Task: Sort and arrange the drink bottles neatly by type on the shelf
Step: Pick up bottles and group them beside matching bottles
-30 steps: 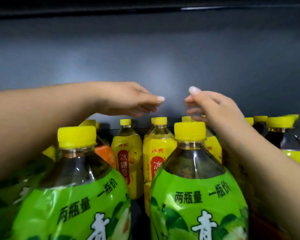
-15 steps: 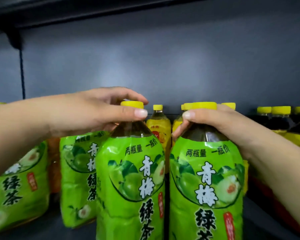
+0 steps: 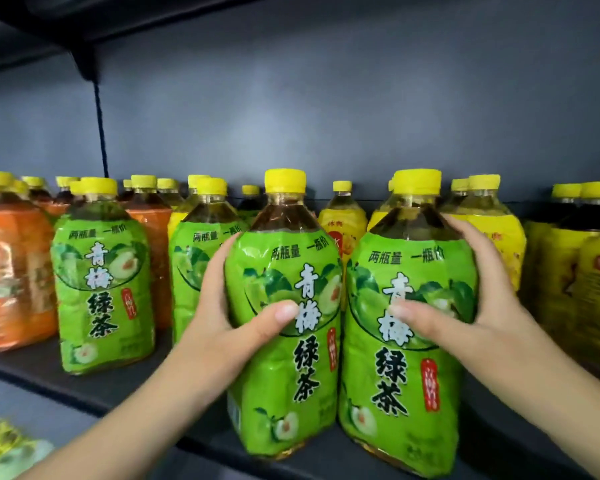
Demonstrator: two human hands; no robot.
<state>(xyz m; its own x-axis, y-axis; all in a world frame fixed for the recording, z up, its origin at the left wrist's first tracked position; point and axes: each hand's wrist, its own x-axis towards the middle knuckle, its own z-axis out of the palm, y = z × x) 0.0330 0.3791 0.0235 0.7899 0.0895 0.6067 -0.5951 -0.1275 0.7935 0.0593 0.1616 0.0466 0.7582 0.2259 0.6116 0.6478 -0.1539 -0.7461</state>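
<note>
Two green-labelled bottles are held at the front edge of the dark shelf (image 3: 84, 386), side by side and touching or nearly so. The left bottle (image 3: 284, 341) is gripped by the left hand (image 3: 222, 327), the thumb laid across its label and the fingers (image 3: 219, 261) wrapped around its far side; it leans slightly and whether its base rests on the shelf cannot be told. The right bottle (image 3: 406, 358) is gripped by the right hand (image 3: 471, 306) in the same way, with its base at the shelf edge. Both bottles are capped in yellow and filled with a brownish-amber liquid, seen through the clear shoulders above the labels. Two more green bottles (image 3: 103, 278) are stood further left, the second half hidden behind the left hand. Orange-labelled bottles (image 3: 11, 278) are ranged at the far left, the nearest cut off by the frame edge. Yellow-labelled bottles (image 3: 343, 223) are stood behind the held pair and are largely covered by it, and more yellow bottles at the right (image 3: 575, 289) are blurred and cut off. Along the back row, little beyond yellow caps and dark necks can be made out. A blurred yellow-green shape (image 3: 4, 448) is seen at the lower left corner and cannot be identified.
</note>
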